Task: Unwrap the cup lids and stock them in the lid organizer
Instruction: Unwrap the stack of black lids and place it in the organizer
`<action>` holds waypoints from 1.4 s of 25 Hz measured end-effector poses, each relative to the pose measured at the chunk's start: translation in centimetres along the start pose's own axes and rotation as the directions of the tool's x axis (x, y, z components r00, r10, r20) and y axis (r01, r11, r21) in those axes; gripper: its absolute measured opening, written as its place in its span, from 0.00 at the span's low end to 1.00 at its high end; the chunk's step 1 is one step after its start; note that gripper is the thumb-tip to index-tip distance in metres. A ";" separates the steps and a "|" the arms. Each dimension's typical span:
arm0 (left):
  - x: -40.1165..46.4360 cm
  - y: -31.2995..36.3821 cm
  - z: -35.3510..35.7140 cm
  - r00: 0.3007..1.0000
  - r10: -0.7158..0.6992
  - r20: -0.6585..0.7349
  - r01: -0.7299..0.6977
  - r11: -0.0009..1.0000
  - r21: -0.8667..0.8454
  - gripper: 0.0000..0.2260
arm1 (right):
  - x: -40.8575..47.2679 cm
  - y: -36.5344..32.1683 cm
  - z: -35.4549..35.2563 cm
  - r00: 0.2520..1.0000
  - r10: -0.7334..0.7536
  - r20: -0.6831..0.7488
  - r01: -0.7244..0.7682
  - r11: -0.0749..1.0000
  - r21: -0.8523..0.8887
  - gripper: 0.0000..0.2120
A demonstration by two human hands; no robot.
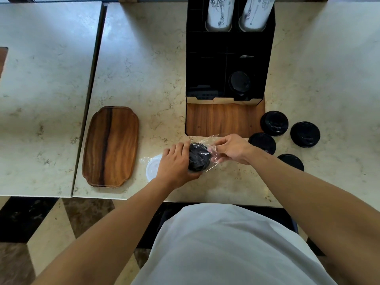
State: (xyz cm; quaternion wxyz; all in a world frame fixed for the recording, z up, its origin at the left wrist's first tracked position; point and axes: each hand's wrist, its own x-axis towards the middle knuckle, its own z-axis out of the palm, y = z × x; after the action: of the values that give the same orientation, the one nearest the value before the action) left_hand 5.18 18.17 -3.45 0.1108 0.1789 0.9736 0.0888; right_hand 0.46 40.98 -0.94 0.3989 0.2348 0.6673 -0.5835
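Note:
A stack of black cup lids (pixel 199 157) in clear plastic wrap lies on its side near the counter's front edge. My left hand (pixel 175 163) grips the stack's left end. My right hand (pixel 232 149) pinches the loose wrap (pixel 213 150) at its right end. Behind them stands the black lid organizer (pixel 230 64) with a wooden base; black lids (pixel 239 82) sit in its front right compartment. Several loose stacks of black lids (pixel 274 123) rest on the counter to the right. White lids in plastic (pixel 152 168) lie partly hidden under my left hand.
A wooden tray (pixel 111 146) lies to the left on the marble counter (pixel 144 68). Two stacks of white printed paper cups (pixel 221 13) stand in the organizer's back slots. A gap splits the counter from another slab at the left.

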 end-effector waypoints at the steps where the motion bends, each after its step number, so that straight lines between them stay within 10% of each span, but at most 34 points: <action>1: 0.0 0.0 0.1 1.000 -0.007 -0.006 0.007 1.000 -0.008 0.48 | 0.2 -0.1 0.1 1.000 -0.013 0.016 0.013 0.999 -0.052 0.17; 11: 0.2 0.1 0.7 0.994 -0.031 -0.102 0.027 0.999 -0.042 0.43 | 0.4 -0.8 0.5 0.991 -0.042 0.124 0.091 0.901 -0.425 0.19; 23: 0.3 0.1 0.9 0.998 -0.041 -0.052 0.043 0.999 0.027 0.41 | -0.5 -0.7 -0.2 0.990 -0.129 -0.060 0.114 0.970 -0.213 0.07; 35: 0.5 -0.2 1.1 0.998 -0.031 -0.046 0.034 0.998 0.053 0.41 | -1.0 0.2 0.3 0.998 -0.063 0.024 0.065 0.989 -0.135 0.31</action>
State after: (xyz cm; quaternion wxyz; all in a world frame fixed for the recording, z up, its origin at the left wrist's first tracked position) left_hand 4.94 18.32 -4.61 0.0854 0.1639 0.9806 0.0650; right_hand 1.27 40.85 -0.29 0.4015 0.1799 0.7086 -0.5517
